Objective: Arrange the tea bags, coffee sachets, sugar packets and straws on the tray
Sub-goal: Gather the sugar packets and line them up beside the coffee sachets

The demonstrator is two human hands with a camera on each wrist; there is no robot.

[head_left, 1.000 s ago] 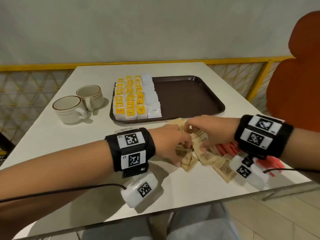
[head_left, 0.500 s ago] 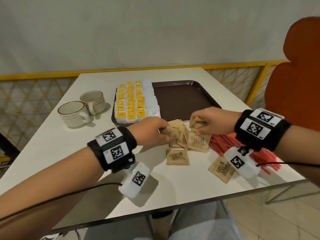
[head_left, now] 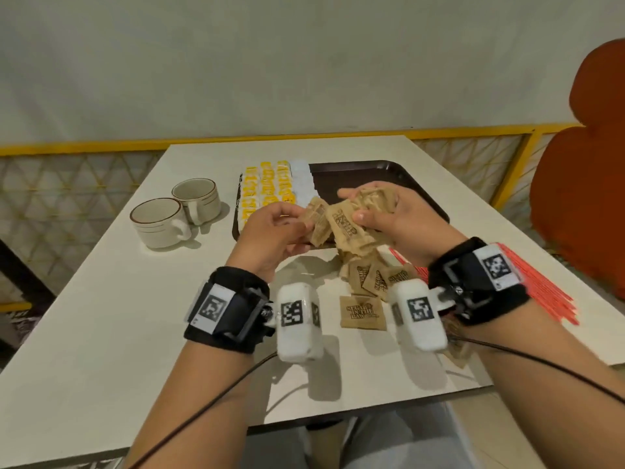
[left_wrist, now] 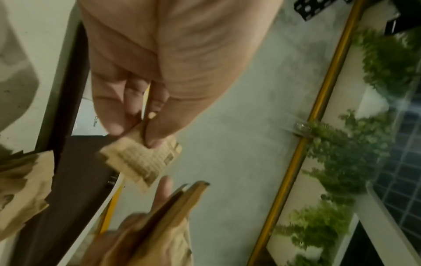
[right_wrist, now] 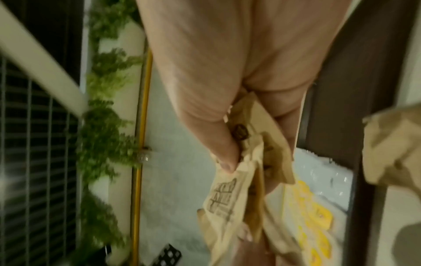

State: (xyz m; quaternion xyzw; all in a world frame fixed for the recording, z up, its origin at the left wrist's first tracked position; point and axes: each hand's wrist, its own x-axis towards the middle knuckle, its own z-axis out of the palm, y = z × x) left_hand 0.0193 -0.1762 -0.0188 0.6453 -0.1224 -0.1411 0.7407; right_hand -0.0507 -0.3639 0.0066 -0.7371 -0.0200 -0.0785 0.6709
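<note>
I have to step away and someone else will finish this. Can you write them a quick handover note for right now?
Left hand pinches a few brown sugar packets above the tray's near edge.
Right hand holds a bigger bunch of sugar packets, also lifted.
Done: yellow tea bags and white coffee sachets lie in rows on the left part of the tray.
Left: place the held sugar packets, gather the loose ones on the table, then add the red straws lying on the right.
</note>
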